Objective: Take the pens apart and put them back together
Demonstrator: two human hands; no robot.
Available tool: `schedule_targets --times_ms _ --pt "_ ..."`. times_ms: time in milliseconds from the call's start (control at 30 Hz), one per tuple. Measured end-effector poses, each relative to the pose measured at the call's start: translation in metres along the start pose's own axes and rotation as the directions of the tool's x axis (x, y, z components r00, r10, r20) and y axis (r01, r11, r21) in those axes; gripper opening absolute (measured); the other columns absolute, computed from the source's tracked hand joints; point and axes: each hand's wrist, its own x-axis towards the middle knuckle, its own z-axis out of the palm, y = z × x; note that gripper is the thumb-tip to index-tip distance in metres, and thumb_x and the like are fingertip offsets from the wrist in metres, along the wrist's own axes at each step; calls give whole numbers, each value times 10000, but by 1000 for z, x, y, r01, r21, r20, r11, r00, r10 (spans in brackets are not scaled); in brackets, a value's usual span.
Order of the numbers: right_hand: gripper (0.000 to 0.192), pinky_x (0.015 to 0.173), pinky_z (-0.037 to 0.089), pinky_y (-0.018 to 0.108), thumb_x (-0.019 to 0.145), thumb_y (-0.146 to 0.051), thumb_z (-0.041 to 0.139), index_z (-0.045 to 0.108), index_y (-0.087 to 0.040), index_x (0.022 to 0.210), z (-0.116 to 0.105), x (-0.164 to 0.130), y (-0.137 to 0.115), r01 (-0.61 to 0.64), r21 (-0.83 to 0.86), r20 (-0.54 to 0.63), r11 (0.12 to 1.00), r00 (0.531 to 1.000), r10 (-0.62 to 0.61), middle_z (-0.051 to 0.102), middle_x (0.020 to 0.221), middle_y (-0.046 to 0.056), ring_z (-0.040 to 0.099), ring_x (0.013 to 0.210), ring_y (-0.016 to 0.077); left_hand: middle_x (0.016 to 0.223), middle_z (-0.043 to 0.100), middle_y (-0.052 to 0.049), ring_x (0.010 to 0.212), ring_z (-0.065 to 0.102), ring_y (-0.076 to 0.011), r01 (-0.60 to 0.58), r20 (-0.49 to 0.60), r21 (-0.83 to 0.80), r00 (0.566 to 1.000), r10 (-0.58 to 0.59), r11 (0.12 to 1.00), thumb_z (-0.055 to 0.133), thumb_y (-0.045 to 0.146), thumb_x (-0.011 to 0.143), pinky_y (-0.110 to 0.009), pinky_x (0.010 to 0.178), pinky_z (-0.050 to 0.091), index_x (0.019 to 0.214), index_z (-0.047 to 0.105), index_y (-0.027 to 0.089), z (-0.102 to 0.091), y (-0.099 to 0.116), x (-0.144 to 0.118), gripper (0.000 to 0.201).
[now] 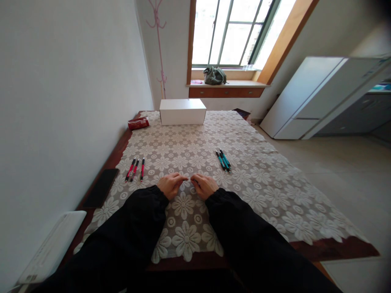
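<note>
My left hand (171, 185) rests on the floral lace tablecloth (183, 204), its fingers closed and bent inward. Facing it, my right hand (204, 186) also lies on the cloth with its fingers curled together. A narrow gap separates the two sets of fingertips, and I see nothing held in either hand. Three red-and-black pens, the nearest being a red pen (142, 170), lie side by side to the left of my left hand. Beyond my right hand is a small bunch of teal-and-black pens (223, 159), lying close together.
A white box (182, 112) stands at the table's far end, with a red packet (138, 123) to its left. Along the left edge lie a black phone-like slab (101, 188) and a white flat object (53, 244). A wall borders the left; a white fridge (305, 93) stands right.
</note>
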Motion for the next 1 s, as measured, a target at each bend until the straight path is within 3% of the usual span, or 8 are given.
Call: schedule_targets --times_ms 733,1000 --pt "217 749 395 265 958 -237 428 617 -243 1064 -4 1 2 15 -23 50 1000 999 -14 660 1047 34 610 902 178 993 590 -35 866 578 -159 -116 27 32 993 115 993 422 115 883 -266 768 473 1332 565 328 5 -12 0 517" --pt "209 731 378 259 937 -211 453 637 -233 1033 -7 2 6 50 -52 74 997 996 -46 650 1010 39 593 866 173 921 579 -37 809 549 -167 -187 96 97 979 177 978 430 137 881 -281 742 454 1392 505 322 1 -11 0 548"
